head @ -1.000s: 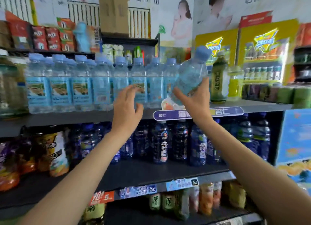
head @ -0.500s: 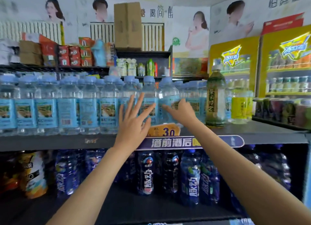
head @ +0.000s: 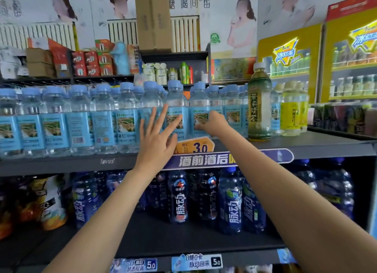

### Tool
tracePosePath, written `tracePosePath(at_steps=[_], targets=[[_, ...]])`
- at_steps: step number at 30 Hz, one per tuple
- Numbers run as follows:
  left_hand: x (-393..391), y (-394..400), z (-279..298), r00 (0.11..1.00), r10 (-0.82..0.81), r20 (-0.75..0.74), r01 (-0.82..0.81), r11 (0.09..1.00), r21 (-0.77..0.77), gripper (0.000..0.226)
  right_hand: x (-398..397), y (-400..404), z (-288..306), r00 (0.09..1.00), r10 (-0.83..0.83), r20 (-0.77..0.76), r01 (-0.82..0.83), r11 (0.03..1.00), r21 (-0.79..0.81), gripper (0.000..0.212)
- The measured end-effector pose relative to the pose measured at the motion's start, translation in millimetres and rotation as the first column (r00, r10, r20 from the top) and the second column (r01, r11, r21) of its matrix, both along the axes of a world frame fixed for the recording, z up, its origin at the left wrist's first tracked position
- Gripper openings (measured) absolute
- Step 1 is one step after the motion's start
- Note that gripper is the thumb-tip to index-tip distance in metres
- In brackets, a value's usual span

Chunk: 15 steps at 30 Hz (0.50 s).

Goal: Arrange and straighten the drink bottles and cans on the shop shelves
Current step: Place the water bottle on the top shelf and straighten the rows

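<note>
A long row of clear water bottles (head: 77,119) with blue caps and blue labels stands on the dark upper shelf (head: 306,148). My right hand (head: 212,124) grips the lower part of one water bottle (head: 200,103) standing upright in the front row. To its left, my left hand (head: 155,138) is raised with fingers spread and straight. Its fingertips lie against the label of the neighbouring water bottle (head: 175,101). On the shelf below stand dark blue sports drink bottles (head: 179,197).
A tall green tea bottle (head: 259,109) and a yellow drink bottle (head: 289,109) stand just right of the water row. An orange price tag (head: 195,146) sticks up at the shelf edge. Dark cans (head: 342,117) fill the right side. Snack bags (head: 51,203) sit at lower left.
My right hand has brought the tilted water bottle down and stood it upright in the front row. My left hand has opened and spread its fingers against the bottles.
</note>
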State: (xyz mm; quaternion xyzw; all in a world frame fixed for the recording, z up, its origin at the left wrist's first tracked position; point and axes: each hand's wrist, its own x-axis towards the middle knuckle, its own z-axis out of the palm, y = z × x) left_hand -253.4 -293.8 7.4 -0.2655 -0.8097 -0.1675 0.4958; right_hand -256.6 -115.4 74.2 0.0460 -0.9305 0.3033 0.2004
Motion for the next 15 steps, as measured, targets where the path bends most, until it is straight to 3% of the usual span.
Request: tracePosePath(at_steps=[4, 6, 9, 11, 13, 15], targets=[[1.3, 1.5, -0.4, 1.000, 0.021, -0.013, -0.021, 1.000, 0.015, 0.048, -0.8, 7.5, -2.3, 0.998, -0.030, -0.046, 0.031, 0.999, 0.030, 0.031], [0.9, 2.2, -2.2, 0.999, 0.044, -0.031, -0.043, 0.999, 0.017, 0.047, 4.1, 24.3, -0.5, 0.966, -0.104, -0.239, 0.088, 0.993, -0.078, 0.041], [0.5, 3.5, -3.7, 0.996, 0.072, -0.051, -0.071, 0.997, 0.014, 0.049, 18.6, 56.2, 3.9, 0.740, -0.394, -0.545, 0.374, 0.915, -0.154, 0.060], [0.4, 3.7, -3.7, 0.996, 0.074, -0.040, -0.073, 0.997, 0.010, 0.048, 19.1, 79.4, 5.7, 0.698, -0.538, -0.473, 0.487, 0.840, -0.239, 0.082], [0.5, 3.0, -3.5, 0.998, 0.066, -0.016, -0.066, 0.998, 0.013, 0.049, 14.0, 97.4, 3.1, 0.786, -0.568, -0.244, 0.462, 0.802, -0.380, 0.094], [1.1, 2.8, -3.9, 0.998, 0.065, -0.009, -0.065, 0.998, 0.011, 0.048, 9.5, 103.7, -6.8, 0.884, -0.463, -0.073, 0.374, 0.790, -0.485, 0.079]])
